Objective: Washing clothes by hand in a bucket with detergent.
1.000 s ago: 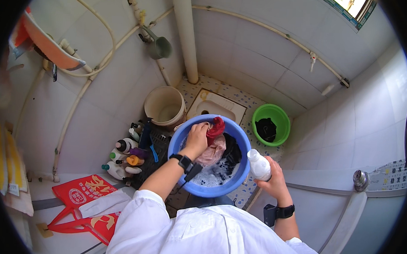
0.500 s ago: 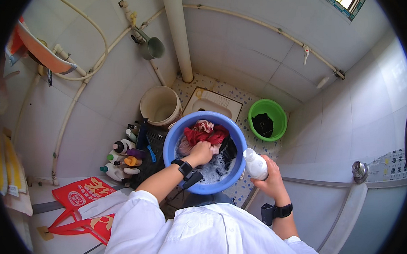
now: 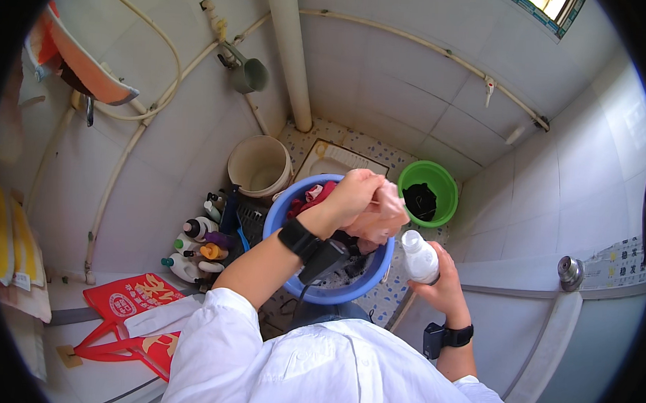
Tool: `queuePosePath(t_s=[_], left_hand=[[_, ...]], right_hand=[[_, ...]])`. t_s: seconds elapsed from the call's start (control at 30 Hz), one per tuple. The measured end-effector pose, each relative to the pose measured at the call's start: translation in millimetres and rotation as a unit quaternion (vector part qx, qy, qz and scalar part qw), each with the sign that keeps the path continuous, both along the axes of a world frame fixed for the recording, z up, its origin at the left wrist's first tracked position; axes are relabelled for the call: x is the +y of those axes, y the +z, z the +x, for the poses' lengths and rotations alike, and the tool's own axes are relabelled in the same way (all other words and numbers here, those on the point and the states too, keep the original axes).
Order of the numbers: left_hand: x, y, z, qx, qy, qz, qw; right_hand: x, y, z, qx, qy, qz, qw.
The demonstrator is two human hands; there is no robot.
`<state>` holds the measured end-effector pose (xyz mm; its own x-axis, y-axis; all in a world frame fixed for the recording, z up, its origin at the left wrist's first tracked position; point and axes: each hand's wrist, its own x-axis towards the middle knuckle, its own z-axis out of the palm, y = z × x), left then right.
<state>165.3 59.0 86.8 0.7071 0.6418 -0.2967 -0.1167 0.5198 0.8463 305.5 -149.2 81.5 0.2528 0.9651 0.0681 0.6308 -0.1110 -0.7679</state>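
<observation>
My left hand pinches a wet pink garment and holds it up above the blue basin. Its lower end hangs toward the basin's right side. Red clothes and suds show in the basin, partly hidden by my forearm. To the right of the basin, my right hand is wrapped round a white bottle, tilted with its narrow top toward the basin. Whether the bottle is capped I cannot tell.
Beyond the basin stand a cream bucket and a squat toilet. A green basin with dark cloth stands at the right. Several bottles crowd the left; red bags lie nearer. A door is close on my right.
My left hand has risen from among the clothes in the basin, lifting the pink garment. My right hand has shifted slightly right with the bottle. The view has shifted a little.
</observation>
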Motion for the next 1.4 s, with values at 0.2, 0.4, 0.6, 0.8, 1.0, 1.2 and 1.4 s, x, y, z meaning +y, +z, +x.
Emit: queuePosePath(t_s=[0.2,0.4,0.6,0.8,1.0,1.2,1.4], left_hand=[[9,-47,4,-0.011,-0.050,-0.036,0.998],[-2,-125,-20,0.169,-0.026,0.083,0.982],[-45,-216,-15,0.296,-0.006,-0.129,0.946],[-41,-257,-1,0.310,0.023,-0.135,0.941],[-38,-250,-23,0.303,0.128,-0.075,0.941],[-26,-243,-15,0.227,0.108,-0.238,0.938],[-10,-257,-12,0.389,-0.078,0.024,0.918]], right_hand=[[3,-3,3,-0.007,-0.003,-0.003,1.000],[4,-16,13,-0.039,0.010,-0.050,0.998],[11,-16,11,-0.105,0.005,-0.036,0.994],[27,-10,9,-0.152,-0.003,-0.020,0.988],[35,-14,13,-0.214,0.026,-0.076,0.974],[43,-14,7,-0.238,0.055,-0.069,0.967],[47,-16,11,-0.253,0.040,-0.081,0.963]])
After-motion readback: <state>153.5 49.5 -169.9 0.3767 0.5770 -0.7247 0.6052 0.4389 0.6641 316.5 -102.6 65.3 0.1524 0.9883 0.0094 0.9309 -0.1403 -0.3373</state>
